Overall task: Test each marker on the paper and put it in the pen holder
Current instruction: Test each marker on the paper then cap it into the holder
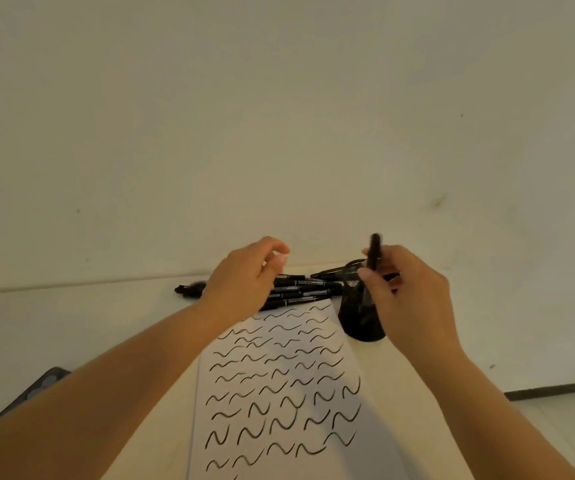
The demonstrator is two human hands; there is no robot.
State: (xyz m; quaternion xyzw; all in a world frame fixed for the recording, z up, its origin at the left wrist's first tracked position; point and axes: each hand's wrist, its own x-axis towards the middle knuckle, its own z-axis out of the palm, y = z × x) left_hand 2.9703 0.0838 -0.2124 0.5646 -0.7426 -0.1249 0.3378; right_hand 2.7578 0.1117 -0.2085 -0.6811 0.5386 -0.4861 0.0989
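A white sheet of paper (279, 393) covered with several black squiggles lies in front of me on the table. Beyond its far edge lies a pile of black markers (299, 289). A black mesh pen holder (358, 320) stands at the paper's far right corner. My right hand (410, 299) pinches a black marker (373, 252) held upright over the holder's mouth. My left hand (244, 278) hovers above the marker pile with loosely curled fingers, holding nothing.
A cream wall (279, 116) rises just behind the table's far edge. A dark tray-like object (36, 389) sticks out at the table's left edge. A dark floor skirting (556, 389) shows at the right.
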